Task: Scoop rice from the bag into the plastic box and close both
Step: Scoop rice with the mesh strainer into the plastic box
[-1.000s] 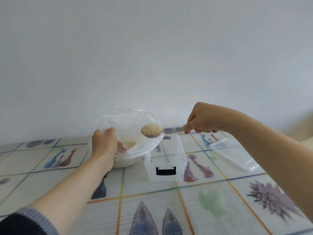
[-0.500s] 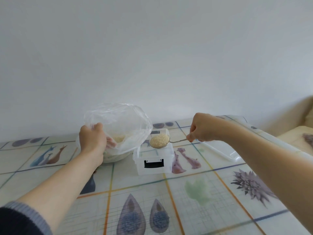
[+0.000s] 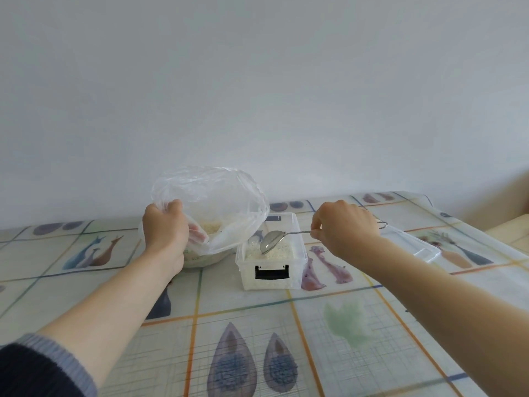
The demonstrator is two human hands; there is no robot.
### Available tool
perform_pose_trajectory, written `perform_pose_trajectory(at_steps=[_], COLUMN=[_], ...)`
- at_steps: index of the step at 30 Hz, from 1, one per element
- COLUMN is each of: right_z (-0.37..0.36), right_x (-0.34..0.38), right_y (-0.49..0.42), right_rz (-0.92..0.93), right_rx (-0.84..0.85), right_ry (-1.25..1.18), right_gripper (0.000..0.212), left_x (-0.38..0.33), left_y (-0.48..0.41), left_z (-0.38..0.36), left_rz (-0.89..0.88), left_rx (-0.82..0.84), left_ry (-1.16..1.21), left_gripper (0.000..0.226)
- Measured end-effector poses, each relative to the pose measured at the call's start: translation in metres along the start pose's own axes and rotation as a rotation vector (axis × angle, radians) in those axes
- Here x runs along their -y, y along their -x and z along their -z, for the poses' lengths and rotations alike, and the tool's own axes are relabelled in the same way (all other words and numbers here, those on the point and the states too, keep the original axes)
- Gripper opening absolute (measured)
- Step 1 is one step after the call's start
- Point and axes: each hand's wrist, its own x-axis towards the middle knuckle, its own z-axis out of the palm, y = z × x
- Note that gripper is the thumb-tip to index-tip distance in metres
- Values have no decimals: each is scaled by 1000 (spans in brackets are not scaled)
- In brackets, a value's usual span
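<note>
A clear plastic bag (image 3: 217,196) of rice stands open at the table's back left. My left hand (image 3: 164,227) grips its near rim and holds the mouth wide. Right beside it sits a clear plastic box (image 3: 270,270) with a black latch, rice covering its bottom. My right hand (image 3: 345,224) pinches the wire handle of a metal spoon (image 3: 272,241). The spoon's bowl is tipped on its side inside the box, just above the rice. The box's clear lid (image 3: 412,243) lies flat to the right, partly behind my right wrist.
A patterned tablecloth (image 3: 286,339) covers the table, which ends at a white wall behind the bag. The table's right edge drops off near a beige surface (image 3: 512,227) at the far right.
My right hand carried the full spoon from the bag's mouth over to the box and turned it, so the rice has dropped in. My left hand stayed on the bag.
</note>
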Motion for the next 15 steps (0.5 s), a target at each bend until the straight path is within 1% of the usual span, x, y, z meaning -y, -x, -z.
perform_pose_trajectory(at_steps=[5, 10, 12, 15], right_z=[4, -1, -2, 1], right_x=[-11, -21, -21, -12], right_y=[3, 2, 0, -2], right_rz=[-87, -195, -189, -101], right_rx=[27, 40, -5, -94], right_ry=[-137, -289, -373, -491], right_gripper=[14, 24, 25, 21], left_x=[-1, -1, 0, 0], left_y=[-1, 0, 0, 0], left_z=[0, -1, 0, 0], left_rz=[4, 11, 15, 27], left_rx=[-3, -10, -20, -23], left_ry=[8, 22, 31, 55], left_gripper=[49, 47, 44, 43])
